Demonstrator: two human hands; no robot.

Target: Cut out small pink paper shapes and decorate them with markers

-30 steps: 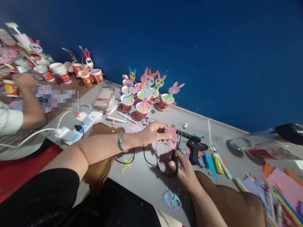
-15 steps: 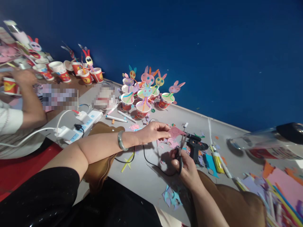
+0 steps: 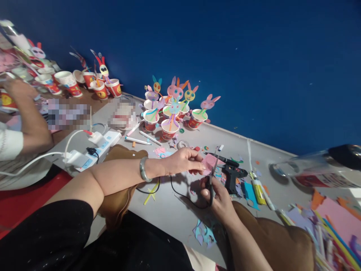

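Between thumb and fingers, my left hand point(image 3: 184, 161) pinches a small piece of pink paper point(image 3: 209, 162) above the table. My right hand point(image 3: 218, 197) grips black-handled scissors point(image 3: 212, 178), whose blades point up and away and meet the paper's right side. A curved outline shows on the paper. Just beyond the scissors lies a black glue gun point(image 3: 231, 176). Its thin cord runs beneath my left forearm. Paper scraps lie under and around both hands, with blue and purple offcuts point(image 3: 203, 232) nearer to me.
Paper cups with rabbit figures point(image 3: 170, 130) stand by the blue wall. To the left are a power strip point(image 3: 113, 140) and a co-worker's arm point(image 3: 34, 116). A clear bottle point(image 3: 307, 171) lies at right, beyond coloured paper point(image 3: 335, 216) and a yellow glue tube point(image 3: 258, 191).
The pink paper has turned in my left hand, showing a wider face. The scissors have shifted slightly left and now overlap its right side. The camera view has moved a little.
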